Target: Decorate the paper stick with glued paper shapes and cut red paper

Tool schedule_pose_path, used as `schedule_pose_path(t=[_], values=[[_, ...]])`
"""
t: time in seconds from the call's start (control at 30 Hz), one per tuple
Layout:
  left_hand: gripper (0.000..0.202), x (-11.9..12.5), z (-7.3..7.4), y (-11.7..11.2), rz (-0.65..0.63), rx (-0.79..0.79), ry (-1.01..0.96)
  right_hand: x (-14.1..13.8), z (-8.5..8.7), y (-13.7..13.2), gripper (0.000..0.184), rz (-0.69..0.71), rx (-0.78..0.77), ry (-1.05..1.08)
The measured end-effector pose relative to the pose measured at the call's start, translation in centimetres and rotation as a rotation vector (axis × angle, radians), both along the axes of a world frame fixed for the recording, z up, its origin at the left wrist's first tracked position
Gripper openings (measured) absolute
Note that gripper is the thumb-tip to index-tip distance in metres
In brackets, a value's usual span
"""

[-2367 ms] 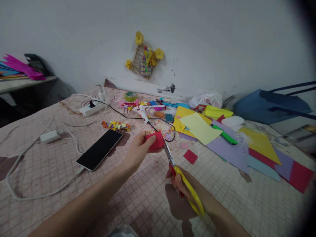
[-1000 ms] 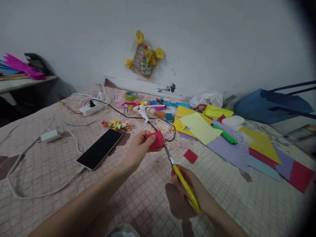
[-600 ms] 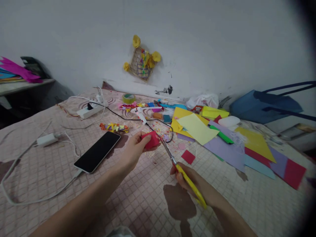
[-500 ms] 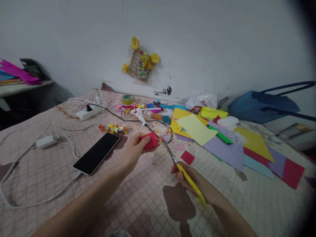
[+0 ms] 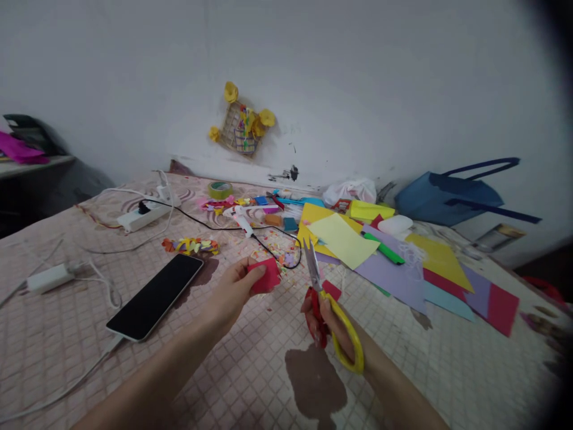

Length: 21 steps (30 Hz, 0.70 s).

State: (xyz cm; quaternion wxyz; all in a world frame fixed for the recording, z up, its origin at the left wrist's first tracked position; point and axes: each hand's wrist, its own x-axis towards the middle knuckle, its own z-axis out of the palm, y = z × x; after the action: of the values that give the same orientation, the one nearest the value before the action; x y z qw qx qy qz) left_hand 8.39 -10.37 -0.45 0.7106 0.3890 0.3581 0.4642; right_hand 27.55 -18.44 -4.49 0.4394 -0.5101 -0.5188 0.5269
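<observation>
My left hand [image 5: 233,289] pinches a small folded red paper piece [image 5: 265,277] above the pink checked surface [image 5: 250,376]. My right hand [image 5: 331,325] grips scissors [image 5: 329,310] with yellow and red handles. Their blades point up and away, a short way right of the red piece and not touching it. A small red paper square [image 5: 331,289] lies on the surface just behind the scissors.
A black phone [image 5: 156,294] on a white cable lies to the left. Behind are a white glue gun [image 5: 239,220], a power strip [image 5: 139,218], a tape roll [image 5: 219,190], coloured paper sheets [image 5: 344,239], a green marker [image 5: 382,248] and a blue bag [image 5: 447,194].
The scissors have come off the red piece and swung upright to its right, handles spread. My head has turned right, so everything sits further left in view.
</observation>
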Motion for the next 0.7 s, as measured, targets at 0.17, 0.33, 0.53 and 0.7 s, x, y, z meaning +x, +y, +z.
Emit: schedule_pose_path(t=[0.17,0.33,0.53,0.7], values=[[0.023,0.3,0.0,-0.7,-0.079,0.002,0.068,-0.4,0.7,0.2,0.05,-0.049,-0.016,0.124],[0.021,0.5,0.0,-1.2,-0.185,0.006,0.089,-0.3,0.7,0.3,0.043,-0.05,-0.022,0.147],[0.022,0.4,0.0,-1.0,-0.172,0.004,0.088,-0.4,0.6,0.0,0.041,-0.016,-0.013,0.067],[0.022,0.2,-0.2,-0.5,-0.134,0.002,0.11,-0.4,0.2,-0.3,0.04,0.014,0.0,0.007]])
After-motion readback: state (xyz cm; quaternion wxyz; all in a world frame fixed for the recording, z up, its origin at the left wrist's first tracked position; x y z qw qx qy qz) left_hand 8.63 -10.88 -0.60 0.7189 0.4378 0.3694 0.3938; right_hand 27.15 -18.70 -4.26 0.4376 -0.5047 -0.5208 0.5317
